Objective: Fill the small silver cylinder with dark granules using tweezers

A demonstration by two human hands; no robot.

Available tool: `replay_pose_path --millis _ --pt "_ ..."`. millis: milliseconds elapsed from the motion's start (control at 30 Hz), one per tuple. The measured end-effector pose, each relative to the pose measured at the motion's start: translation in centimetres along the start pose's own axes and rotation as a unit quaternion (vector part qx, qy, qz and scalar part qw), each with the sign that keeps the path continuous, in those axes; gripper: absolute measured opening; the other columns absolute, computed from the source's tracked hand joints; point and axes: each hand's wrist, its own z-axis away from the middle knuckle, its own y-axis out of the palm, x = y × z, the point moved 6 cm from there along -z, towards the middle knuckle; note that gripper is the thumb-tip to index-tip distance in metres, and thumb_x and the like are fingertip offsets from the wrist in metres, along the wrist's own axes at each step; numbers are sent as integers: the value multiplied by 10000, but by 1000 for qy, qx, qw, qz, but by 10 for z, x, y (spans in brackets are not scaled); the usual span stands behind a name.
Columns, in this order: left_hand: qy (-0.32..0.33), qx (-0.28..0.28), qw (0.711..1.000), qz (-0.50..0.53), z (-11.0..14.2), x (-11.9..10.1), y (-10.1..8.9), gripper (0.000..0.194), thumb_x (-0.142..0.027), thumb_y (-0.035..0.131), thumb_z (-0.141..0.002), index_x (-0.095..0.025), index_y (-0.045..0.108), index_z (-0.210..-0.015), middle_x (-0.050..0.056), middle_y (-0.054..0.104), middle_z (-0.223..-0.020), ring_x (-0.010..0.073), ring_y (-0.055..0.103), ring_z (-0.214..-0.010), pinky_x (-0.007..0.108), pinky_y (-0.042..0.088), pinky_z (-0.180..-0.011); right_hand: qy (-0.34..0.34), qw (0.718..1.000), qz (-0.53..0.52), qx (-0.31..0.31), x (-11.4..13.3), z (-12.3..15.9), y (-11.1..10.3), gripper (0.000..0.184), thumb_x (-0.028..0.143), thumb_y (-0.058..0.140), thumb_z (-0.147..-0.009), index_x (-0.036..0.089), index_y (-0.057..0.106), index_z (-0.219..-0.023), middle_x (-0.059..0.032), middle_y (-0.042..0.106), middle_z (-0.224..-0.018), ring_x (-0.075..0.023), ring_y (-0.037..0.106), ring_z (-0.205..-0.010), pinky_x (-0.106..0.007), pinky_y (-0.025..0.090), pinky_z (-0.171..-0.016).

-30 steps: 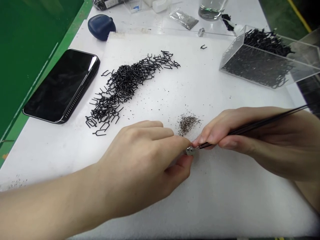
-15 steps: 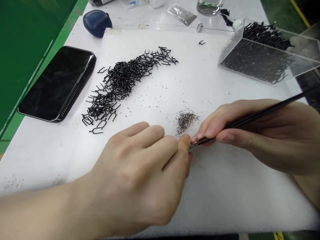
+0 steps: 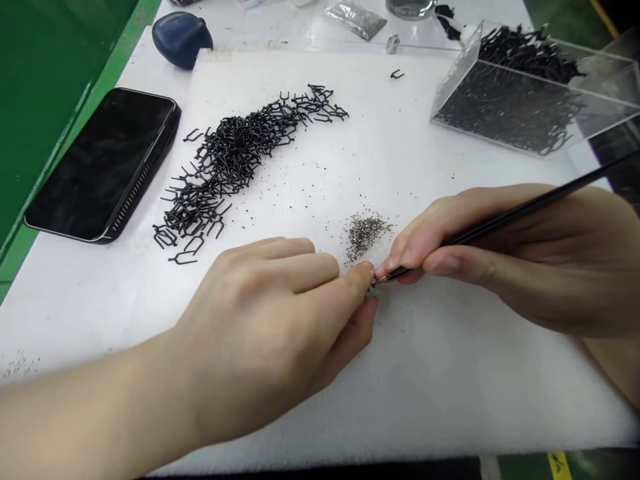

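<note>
My left hand (image 3: 280,320) rests on the white foam sheet (image 3: 450,373) with thumb and forefinger pinched on a small silvery metal piece (image 3: 373,291) that is mostly hidden. My right hand (image 3: 505,247) grips black tweezers (image 3: 500,223), whose tips meet that piece. Just behind the fingertips lies a small heap of tiny silvery grains (image 3: 365,231). A long pile of black bent-wire clips (image 3: 235,157) lies further back on the left.
A black phone (image 3: 100,163) lies at the left beside the green table edge. A tilted clear box (image 3: 525,100) full of black clips stands at the back right. A dark blue case (image 3: 181,37), a bag of grains (image 3: 355,17) and a single clip (image 3: 397,74) lie at the back.
The view has shifted, so everything sits slightly lower-left to higher in frame. Both hands stay together at the small piece; the left fingers now cover more of it.
</note>
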Motion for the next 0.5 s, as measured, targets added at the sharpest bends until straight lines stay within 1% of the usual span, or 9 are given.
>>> replay_pose_path --millis 100,167,367,500 --pt "-3 -13 1000 20 0 1 0 132 -186 664 -955 -133 783 -976 -67 430 -565 96 396 -522 267 342 -477 0 1000 1 1 1 0 -1 158 121 733 -899 268 774 -941 24 788 -930 -150 763 -880 -217 650 -735" --pt "-4 -11 1000 24 0 1 1 130 -186 665 -953 -134 783 -970 -67 434 -566 96 393 -521 268 340 -476 -2 1000 -1 4 1 1 -1 159 121 728 -903 269 774 -940 26 785 -927 -145 761 -874 -217 652 -750" --pt "2 -6 1000 -10 0 -2 1 158 -206 655 -968 -127 791 -990 -58 449 -577 106 386 -523 289 339 -478 5 1000 -16 -4 1 1 -2 179 111 725 -899 275 777 -946 19 779 -932 -167 765 -872 -253 664 -752" --pt "7 -6 1000 -8 -1 -3 0 164 -216 653 -970 -131 792 -992 -55 455 -582 108 378 -523 295 324 -471 13 1000 -15 -7 0 1 -1 188 108 736 -888 285 778 -937 29 779 -928 -156 761 -862 -229 656 -735"
